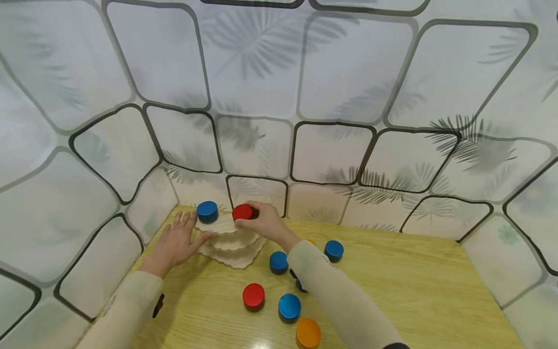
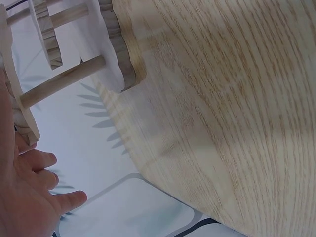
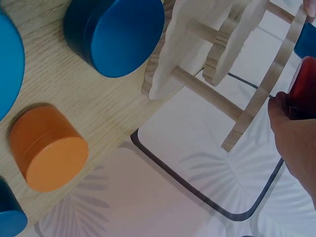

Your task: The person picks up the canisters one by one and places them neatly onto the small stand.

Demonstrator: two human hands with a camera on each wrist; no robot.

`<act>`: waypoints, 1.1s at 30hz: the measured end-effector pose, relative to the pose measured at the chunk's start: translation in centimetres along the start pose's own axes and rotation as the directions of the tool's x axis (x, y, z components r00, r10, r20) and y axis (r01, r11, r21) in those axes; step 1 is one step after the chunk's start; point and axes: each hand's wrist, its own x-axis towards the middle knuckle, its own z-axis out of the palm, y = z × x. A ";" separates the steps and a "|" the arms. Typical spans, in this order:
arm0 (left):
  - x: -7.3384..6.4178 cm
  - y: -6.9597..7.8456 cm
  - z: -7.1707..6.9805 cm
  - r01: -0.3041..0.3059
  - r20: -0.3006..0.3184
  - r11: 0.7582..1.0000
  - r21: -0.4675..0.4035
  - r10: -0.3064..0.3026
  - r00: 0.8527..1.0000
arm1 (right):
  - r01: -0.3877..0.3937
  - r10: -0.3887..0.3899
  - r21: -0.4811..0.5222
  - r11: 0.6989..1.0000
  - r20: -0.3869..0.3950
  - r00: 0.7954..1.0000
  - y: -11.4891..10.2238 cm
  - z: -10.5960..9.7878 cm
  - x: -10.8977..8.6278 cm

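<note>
A pale wooden three-tiered stand (image 1: 233, 259) with scalloped edges stands at the back left of the table. On its top tier, toward the left, sits a blue round tin (image 1: 207, 212). My right hand (image 1: 268, 224) pinches a red round tin (image 1: 241, 213) between thumb and fingers, at the right part of that tier. Spread at the stand's left side, my left hand (image 1: 174, 244) touches the top tier's edge with its thumb, fingers extended beside the blue tin. Wooden dowels (image 2: 64, 81) join the tiers in the left wrist view.
Several more tins lie on the wooden table (image 1: 414, 291): a red one (image 1: 254, 296), blue ones (image 1: 289, 307) and an orange one (image 1: 308, 333). The right forearm partly covers others. Patterned panels (image 1: 335, 155) enclose the table's back and sides.
</note>
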 end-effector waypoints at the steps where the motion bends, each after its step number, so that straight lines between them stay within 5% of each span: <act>1: 0.0 0.0 0.0 0.001 0.000 1.000 0.000 -0.001 1.000 | 0.007 -0.007 -0.002 1.000 0.003 1.000 -0.1 0.2 0.1; 33: 0.1 0.1 -0.1 0.003 0.008 1.000 0.007 -0.003 1.000 | -0.054 0.053 -0.028 0.998 -0.029 0.998 -0.5 3.3 2.2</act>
